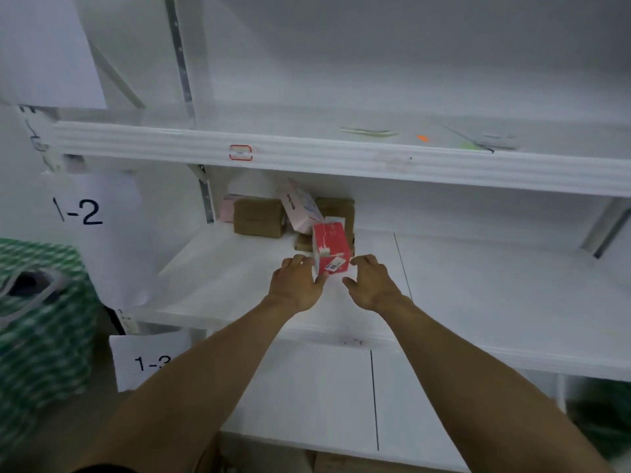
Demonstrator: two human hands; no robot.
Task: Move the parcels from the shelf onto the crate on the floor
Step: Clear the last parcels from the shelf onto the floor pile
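The red parcel point(330, 245) stands on the middle shelf point(478, 285), just ahead of a brown parcel point(258, 216) and a tilted pink parcel point(300, 208). The left hand point(297, 285) grips its lower left corner. The right hand point(372, 285) curls at its right edge; I cannot tell whether it holds it.

Two-handed grab, one side unconfirmed.
Left hand point(296, 285) pinches small red cardboard box point(332, 245) on white shelf point(478, 288); right hand point(373, 285) curled just beside it, contact unclear. Brown cardboard parcels point(257, 216), tilted pink-white box point(300, 209) behind.
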